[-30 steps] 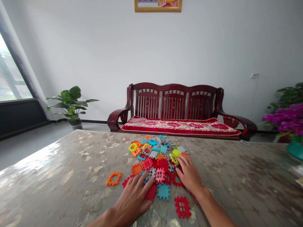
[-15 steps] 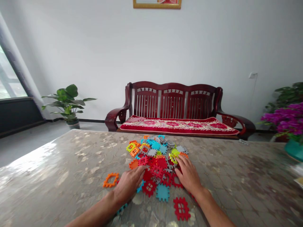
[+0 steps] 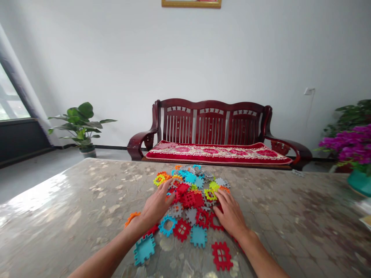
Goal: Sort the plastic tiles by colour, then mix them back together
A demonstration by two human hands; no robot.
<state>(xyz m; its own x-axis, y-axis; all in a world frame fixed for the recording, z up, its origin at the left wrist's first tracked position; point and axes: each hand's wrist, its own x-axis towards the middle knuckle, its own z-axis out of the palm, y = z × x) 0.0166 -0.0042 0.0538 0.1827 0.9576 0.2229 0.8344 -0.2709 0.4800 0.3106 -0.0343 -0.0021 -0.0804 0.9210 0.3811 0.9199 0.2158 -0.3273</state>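
Flat toothed plastic tiles lie in a loose, overlapping pile in front of me, in red, blue, grey, orange and yellow-green. My left hand (image 3: pixel 156 202) reaches over the pile's left side, fingers stretched forward and thumb apart, close to a red tile (image 3: pixel 182 189). On the right, my right hand (image 3: pixel 230 210) rests with its fingers spread at the pile's edge, near a yellow-green frame tile (image 3: pixel 210 194) and a red frame tile (image 3: pixel 216 222). Nearer to me are a blue solid tile (image 3: pixel 198 236), a red window tile (image 3: pixel 222 256) and another blue tile (image 3: pixel 144 249).
The pile lies on a table with a patterned grey-brown cover (image 3: pixel 95 216). Behind it stands a dark red wooden bench (image 3: pixel 211 123) with a red cushion (image 3: pixel 217 153). Purple flowers in a teal pot (image 3: pixel 360 182) stand at the right; a potted plant (image 3: pixel 82 125) is at the left.
My left hand has moved forward and slightly left, from the pile's middle to its upper left. Red tiles there have shifted away from me, uncovering grey and blue ones. My right hand has barely moved.
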